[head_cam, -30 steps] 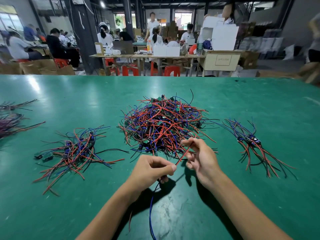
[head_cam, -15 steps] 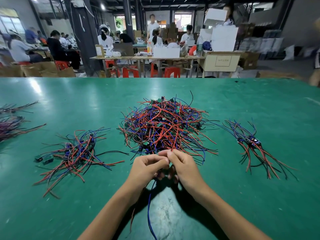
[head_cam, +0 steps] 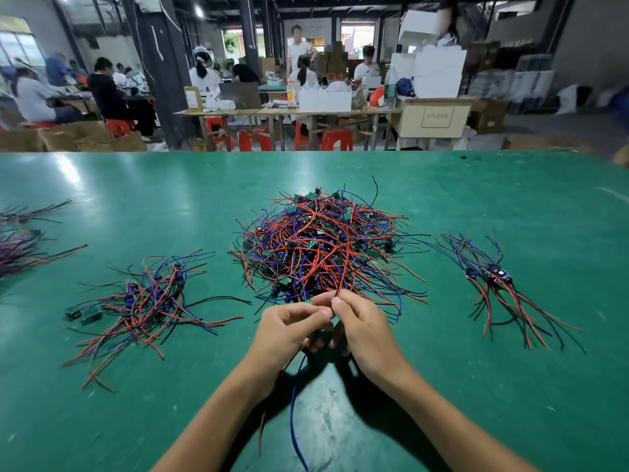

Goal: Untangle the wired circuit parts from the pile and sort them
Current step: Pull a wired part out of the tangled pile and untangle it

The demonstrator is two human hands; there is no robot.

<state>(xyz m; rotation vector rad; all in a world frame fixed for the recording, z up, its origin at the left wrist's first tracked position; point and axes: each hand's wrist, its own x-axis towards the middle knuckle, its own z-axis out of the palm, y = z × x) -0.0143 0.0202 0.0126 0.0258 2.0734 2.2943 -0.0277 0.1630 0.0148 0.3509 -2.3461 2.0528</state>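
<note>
Green table [head_cam: 510, 386] in a busy workshop, fingers of both hands [head_cam: 289, 330] [head_cam: 364, 330] pinching wires [head_cam: 295, 413] beside the pile [head_cam: 323, 243]

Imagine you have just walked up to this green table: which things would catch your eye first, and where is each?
First, the big tangled pile of red, blue and black wires at the middle of the table. Just in front of it, the left hand and right hand meet, pinching a red wire that rises from the pile. Smaller sorted bunches lie to either side: left bunch, right bunch.
</note>
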